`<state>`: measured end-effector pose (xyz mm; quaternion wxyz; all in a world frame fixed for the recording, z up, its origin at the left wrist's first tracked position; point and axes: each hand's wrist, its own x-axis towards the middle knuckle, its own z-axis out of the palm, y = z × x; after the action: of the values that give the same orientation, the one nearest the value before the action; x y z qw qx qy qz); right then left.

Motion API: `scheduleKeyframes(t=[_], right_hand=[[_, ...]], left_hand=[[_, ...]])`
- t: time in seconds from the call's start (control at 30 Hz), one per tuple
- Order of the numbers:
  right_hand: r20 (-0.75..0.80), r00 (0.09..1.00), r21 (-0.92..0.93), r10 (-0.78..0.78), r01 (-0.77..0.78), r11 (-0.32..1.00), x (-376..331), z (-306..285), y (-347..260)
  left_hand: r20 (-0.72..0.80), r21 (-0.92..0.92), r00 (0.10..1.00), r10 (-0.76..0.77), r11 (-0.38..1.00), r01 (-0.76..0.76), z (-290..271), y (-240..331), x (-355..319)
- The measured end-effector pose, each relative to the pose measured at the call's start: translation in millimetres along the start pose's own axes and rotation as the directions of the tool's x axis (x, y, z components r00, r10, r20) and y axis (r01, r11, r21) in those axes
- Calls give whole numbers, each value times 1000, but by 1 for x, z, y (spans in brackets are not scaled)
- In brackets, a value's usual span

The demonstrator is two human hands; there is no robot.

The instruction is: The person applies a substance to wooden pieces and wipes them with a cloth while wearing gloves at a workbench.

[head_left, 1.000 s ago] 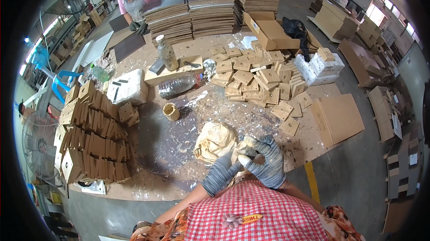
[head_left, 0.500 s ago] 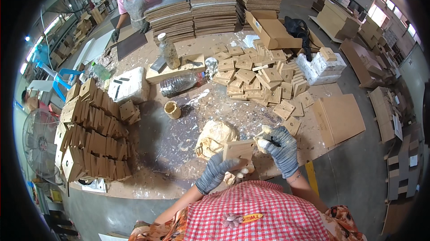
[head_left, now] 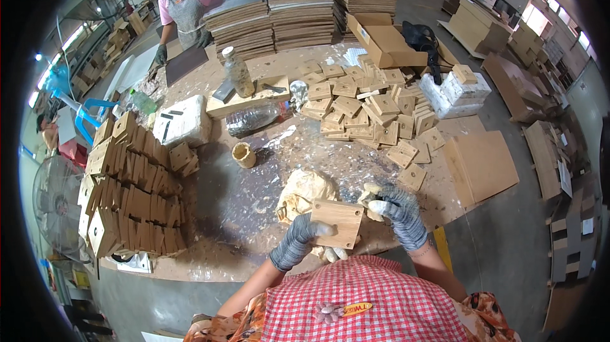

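Note:
My left hand (head_left: 298, 240), in a grey knitted glove with pale fingertips, grips a small square wooden board (head_left: 340, 222) by its left edge. The board's broad face is turned up, with dark round holes near its corners. To its right, my gloved right hand (head_left: 397, 207) is closed on what looks like a small pale rag (head_left: 373, 213), just apart from the board. A crumpled cream cloth (head_left: 306, 191) lies on the worktable (head_left: 254, 183) beyond the board. Past it stands a small tan cup (head_left: 243, 156), crusted round the rim.
Stacked wooden blocks (head_left: 130, 192) stand at left; a loose heap of blocks (head_left: 372, 110) lies at far right. Bottles (head_left: 238, 72), a white wrapped bundle (head_left: 184, 121), a cardboard box (head_left: 387, 43) and board stacks (head_left: 302, 18) are further back. A co-worker (head_left: 187, 5) stands far left.
The board has tilted so that its broad face with the holes now shows. My right hand has shifted slightly and turned, its fingers lower toward the board. The co-worker has moved a little left.

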<state>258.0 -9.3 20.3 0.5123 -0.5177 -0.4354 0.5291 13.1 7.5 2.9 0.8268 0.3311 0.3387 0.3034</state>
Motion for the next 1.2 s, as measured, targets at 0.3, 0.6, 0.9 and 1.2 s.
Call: scheduleKeyframes(t=[0.3, 0.6, 0.9, 1.2], right_hand=[[-90, 991, -112, -99, 88, 990, -9, 14, -25], [98, 863, -553, -495, 461, 694, -19, 28, -13], [110, 892, -599, -439, 412, 686, -30, 29, 2], [83, 825, -511, -559, 517, 687, -24, 34, 23]], left_hand=[[-51, 238, 996, 68, 970, -54, 10, 0, 2], [-216, 126, 960, 181, 980, -156, 5, -12, 9], [-366, -22, 917, 159, 984, -179, 15, -5, 14], [-250, -445, 966, -58, 893, -61, 7, 4, 22]])
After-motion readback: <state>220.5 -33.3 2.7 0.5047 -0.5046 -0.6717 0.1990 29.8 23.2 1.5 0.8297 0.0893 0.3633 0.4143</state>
